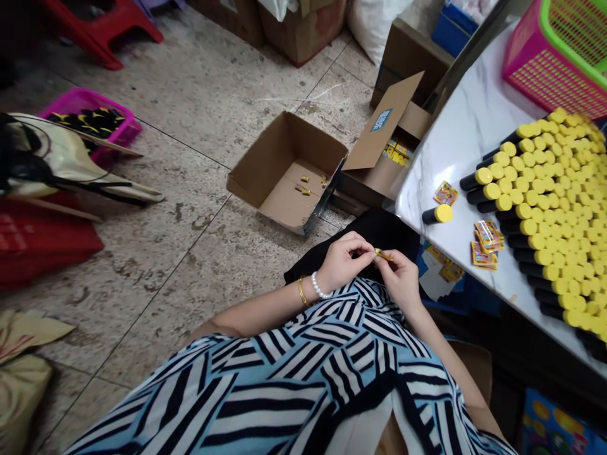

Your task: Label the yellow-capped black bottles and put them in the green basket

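Observation:
My left hand (345, 260) and my right hand (401, 279) meet over my lap. Between their fingertips is a small yellow printed piece (384, 255), pinched from both sides; whether it is a flat label or a rolled one I cannot tell. Beyond my hands, an open cardboard box (279, 205) on the floor holds several small yellow cylinders (306, 179). To the right, on the marble-patterned table (436, 170), a black tube with a yellow cap (444, 213) lies near small printed packets (487, 243).
Many black tubes with yellow caps (545, 183) are stacked on the table beside a pink and green basket (545, 57). Another carton (374, 151) with yellow packs stands by the table. A magenta basket (128, 129) of black and yellow pieces and a red stool (109, 28) are leftward.

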{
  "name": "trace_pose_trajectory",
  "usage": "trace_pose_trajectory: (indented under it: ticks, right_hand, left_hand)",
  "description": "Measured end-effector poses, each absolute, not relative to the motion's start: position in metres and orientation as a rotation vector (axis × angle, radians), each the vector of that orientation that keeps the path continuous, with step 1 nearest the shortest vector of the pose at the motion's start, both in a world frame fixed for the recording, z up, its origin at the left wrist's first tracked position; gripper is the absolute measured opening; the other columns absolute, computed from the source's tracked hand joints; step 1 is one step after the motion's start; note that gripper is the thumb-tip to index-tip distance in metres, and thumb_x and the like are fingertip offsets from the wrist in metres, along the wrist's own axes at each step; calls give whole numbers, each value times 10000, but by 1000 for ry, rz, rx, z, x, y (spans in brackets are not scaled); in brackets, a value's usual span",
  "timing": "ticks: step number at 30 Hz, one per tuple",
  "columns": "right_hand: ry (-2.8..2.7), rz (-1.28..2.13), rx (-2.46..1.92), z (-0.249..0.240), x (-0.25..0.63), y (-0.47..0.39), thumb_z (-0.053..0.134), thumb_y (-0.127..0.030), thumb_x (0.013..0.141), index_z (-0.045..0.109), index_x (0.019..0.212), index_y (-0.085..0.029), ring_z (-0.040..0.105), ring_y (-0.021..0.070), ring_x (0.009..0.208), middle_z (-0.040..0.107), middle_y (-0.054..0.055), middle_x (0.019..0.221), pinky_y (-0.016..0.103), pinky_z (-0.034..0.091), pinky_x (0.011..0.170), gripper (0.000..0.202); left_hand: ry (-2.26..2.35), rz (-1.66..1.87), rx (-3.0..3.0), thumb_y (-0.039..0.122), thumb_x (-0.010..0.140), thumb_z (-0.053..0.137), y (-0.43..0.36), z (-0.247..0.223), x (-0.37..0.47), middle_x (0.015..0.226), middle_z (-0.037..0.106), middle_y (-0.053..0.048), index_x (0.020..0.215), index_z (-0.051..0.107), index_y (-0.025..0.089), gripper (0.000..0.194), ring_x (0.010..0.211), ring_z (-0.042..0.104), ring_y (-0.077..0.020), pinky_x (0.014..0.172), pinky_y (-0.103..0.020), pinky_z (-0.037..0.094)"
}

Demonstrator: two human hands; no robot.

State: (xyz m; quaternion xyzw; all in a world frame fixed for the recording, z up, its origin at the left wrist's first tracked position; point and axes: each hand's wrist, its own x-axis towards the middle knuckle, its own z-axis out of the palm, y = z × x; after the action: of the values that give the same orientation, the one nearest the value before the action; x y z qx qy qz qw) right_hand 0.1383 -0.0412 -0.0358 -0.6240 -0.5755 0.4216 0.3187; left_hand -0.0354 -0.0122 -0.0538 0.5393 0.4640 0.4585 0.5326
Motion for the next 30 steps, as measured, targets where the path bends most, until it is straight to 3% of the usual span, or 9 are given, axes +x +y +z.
trace_pose_trajectory:
  ticks: [3,8,12,15,18,20,22,26,30]
  right_hand:
    - [-1660,978,-1652,-37,136,-36,623,-373,968,722,861,-211,587,161,728,671,17,804,289,457,675,218]
    - [-1696,993,-1653,-34,131,-30,591,-406,993,731,883,-213,620,165,710,691,22,787,287,479,658,262]
    - [-1964,696,-1580,6,142,-39,649,-337,966,750,997,-231,625,163,674,701,24,797,297,500,642,150]
    - [-1960,121,-1540,47,162,-34,747,-291,893,717,1213,-260,670,226,864,716,76,989,365,553,801,323]
    - [-1974,-198,-1613,66,181,-4,757,-362,877,623,1396,-254,604,333,1190,589,165,1366,457,546,942,547]
    - [-2076,-155,-1667,65,189,18,676,-368,936,597,1420,-244,599,323,1216,590,163,1380,463,532,987,506]
    - [-2091,-57,-1697,58,191,30,609,-341,975,600,1399,-234,654,279,1090,676,130,1237,444,539,973,438]
    - [-1788,341,-1681,47,184,5,669,-379,939,635,1287,-233,699,224,861,722,83,1093,397,590,833,379]
    - [-1393,939,-1440,36,172,-35,727,-392,911,633,1243,-252,721,269,1097,736,99,1198,445,599,967,372]
  left_hand:
    - [1114,1125,1335,274,833,792,-12,-55,-35,884,670,-53,937,809,173,146,779,601,-138,697,-261,485]
    - [1109,1152,1196,299,837,789,-8,-52,-37,908,738,-79,861,807,165,138,793,654,-153,692,-261,508]
    - [1085,966,933,377,823,798,-3,-46,-41,719,729,-43,875,783,141,243,518,533,-88,490,-213,405]
    - [1106,952,854,372,788,827,1,-43,-43,711,738,-51,857,773,127,260,515,544,-83,490,-207,412]
    - [1111,972,840,331,746,858,4,-40,-40,779,760,-63,821,771,128,233,637,633,-110,585,-212,484]
    - [1113,940,837,336,741,860,5,-37,-37,736,738,-43,815,767,132,237,596,597,-94,539,-200,449]
    - [1108,901,809,366,744,858,6,-35,-34,635,676,-8,815,748,136,265,493,504,-65,451,-186,356]
    - [1056,854,640,420,739,864,8,-35,-34,543,592,31,825,675,156,336,411,458,-53,391,-169,267]
    - [1004,749,468,394,715,885,15,-38,-30,587,619,11,860,680,144,355,397,460,-40,370,-154,216]
